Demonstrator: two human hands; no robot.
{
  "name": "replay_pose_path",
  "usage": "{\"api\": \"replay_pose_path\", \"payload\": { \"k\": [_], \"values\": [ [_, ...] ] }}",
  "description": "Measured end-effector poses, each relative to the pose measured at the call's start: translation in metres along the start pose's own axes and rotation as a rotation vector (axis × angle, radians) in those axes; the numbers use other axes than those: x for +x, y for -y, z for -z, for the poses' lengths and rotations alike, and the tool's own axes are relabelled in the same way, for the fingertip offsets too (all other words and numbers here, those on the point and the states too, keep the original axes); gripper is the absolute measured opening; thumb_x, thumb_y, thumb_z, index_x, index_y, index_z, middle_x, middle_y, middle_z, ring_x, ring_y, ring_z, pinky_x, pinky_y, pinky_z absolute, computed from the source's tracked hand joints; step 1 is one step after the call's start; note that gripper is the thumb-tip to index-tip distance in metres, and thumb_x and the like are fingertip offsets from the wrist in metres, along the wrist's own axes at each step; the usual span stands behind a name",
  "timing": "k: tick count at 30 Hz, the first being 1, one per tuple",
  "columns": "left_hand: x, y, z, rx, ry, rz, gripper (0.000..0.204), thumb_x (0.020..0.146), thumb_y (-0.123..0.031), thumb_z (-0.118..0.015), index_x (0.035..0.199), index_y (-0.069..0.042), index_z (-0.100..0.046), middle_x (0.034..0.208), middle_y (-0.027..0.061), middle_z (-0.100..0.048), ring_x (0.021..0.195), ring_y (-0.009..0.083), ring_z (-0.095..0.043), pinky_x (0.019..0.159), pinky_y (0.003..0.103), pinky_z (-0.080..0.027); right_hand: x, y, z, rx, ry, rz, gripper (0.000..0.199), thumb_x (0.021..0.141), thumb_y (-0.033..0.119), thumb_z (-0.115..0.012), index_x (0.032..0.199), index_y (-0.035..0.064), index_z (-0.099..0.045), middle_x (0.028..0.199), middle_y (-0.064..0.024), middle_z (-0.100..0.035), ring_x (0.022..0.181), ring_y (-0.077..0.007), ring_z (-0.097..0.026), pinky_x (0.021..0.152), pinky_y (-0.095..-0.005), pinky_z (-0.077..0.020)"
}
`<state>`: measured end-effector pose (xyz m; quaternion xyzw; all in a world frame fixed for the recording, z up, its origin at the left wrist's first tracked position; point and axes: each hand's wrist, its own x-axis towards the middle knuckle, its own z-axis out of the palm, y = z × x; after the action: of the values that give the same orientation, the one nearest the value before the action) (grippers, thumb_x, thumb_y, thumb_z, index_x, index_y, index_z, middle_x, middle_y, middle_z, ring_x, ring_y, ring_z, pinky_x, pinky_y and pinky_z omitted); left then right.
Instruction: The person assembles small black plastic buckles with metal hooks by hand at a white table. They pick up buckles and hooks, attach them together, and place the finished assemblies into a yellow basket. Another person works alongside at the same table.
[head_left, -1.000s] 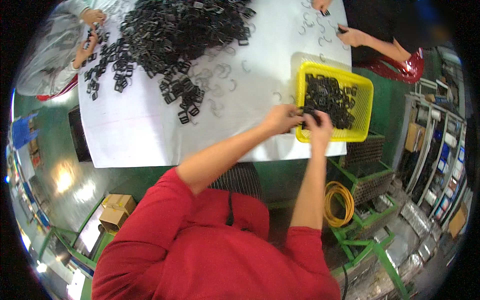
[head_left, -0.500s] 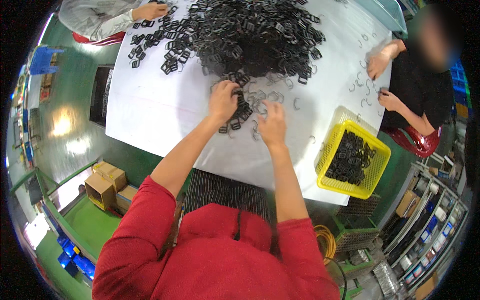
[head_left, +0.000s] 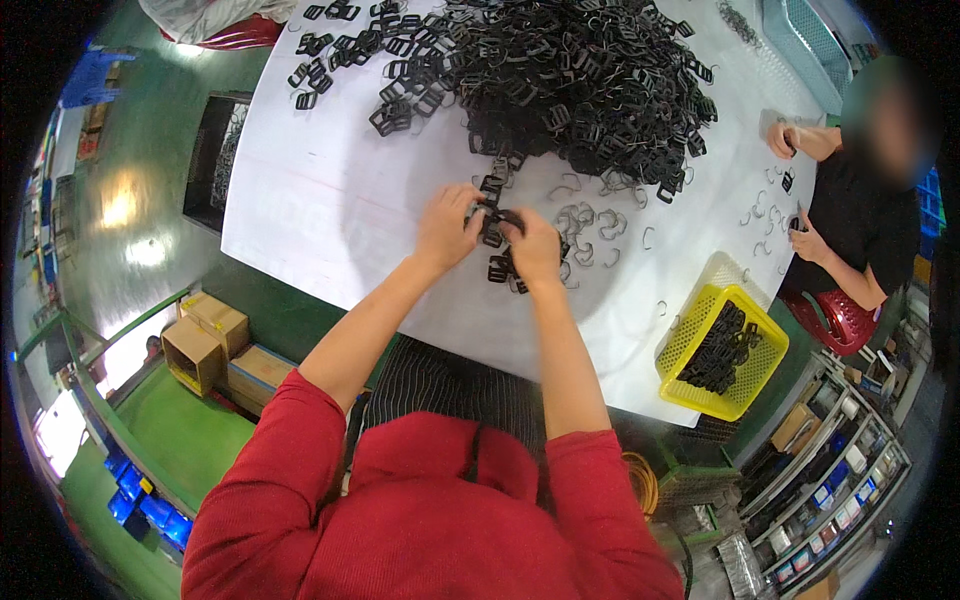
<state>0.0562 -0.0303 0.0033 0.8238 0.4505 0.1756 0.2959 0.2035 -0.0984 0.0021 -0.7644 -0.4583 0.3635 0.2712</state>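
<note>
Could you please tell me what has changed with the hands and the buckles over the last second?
Both hands left the yellow basket and moved leftward to the table's middle. The left hand and right hand now meet on a black buckle beside the loose wire clips. The big buckle pile and the basket stayed as they were.

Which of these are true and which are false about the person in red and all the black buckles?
1. Both hands, left hand and right hand, meet at one black plastic buckle. True.
2. The yellow plastic basket is empty. False: black pieces lie in it.
3. A big heap of black buckles lies on the white table. True.
4. The basket sits at the person's left. False: at their right.
</note>
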Motion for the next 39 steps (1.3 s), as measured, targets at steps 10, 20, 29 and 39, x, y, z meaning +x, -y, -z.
{"api": "replay_pose_path", "payload": {
  "k": [10,20,29,39],
  "values": [
    [0.063,0.012,-0.005,0.200,0.210,-0.191,0.022,0.078,-0.006,-0.056,0.100,-0.009,-0.055,0.107,0.0069,-0.054,0.102,0.0279,-0.050,0.076,0.040,-0.045,0.009,-0.021,0.049,0.185,-0.185,-0.189,0.025,0.077,0.016,-0.069,0.094,-0.0019,-0.064,0.078,-0.0017,-0.064,0.068,-0.0076,-0.056,0.061,-0.0205,-0.0430],
    [0.063,-0.001,0.018,0.063,0.089,-0.220,0.033,0.078,-0.014,-0.062,0.109,-0.006,-0.054,0.107,0.0100,-0.055,0.096,0.0277,-0.053,0.078,0.036,-0.047,0.007,-0.024,0.054,0.613,-0.228,-0.412,0.023,0.077,0.013,-0.070,0.094,-0.0018,-0.064,0.081,-0.0040,-0.065,0.071,-0.0099,-0.058,0.063,-0.0217,-0.0458],
    [0.076,0.014,0.010,0.059,0.465,0.063,0.032,0.075,-0.014,-0.064,0.105,-0.004,-0.058,0.094,0.0086,-0.060,0.086,0.0231,-0.057,0.072,0.033,-0.048,0.004,-0.020,0.072,0.866,-0.100,-0.460,0.025,0.080,0.014,-0.064,0.103,0.0049,-0.060,0.082,0.0007,-0.060,0.074,-0.0105,-0.057,0.065,-0.0252,-0.0474],
    [0.042,0.070,0.063,-0.405,0.405,0.482,0.023,0.081,-0.017,-0.063,0.096,0.000,-0.064,0.078,0.0022,-0.064,0.070,0.0109,-0.059,0.064,0.025,-0.047,0.064,0.019,0.002,0.061,0.020,-0.243,0.030,0.073,0.021,-0.070,0.097,0.0079,-0.059,0.081,-0.0089,-0.061,0.078,-0.0232,-0.059,0.071,-0.0344,-0.0480]
  ]
}}
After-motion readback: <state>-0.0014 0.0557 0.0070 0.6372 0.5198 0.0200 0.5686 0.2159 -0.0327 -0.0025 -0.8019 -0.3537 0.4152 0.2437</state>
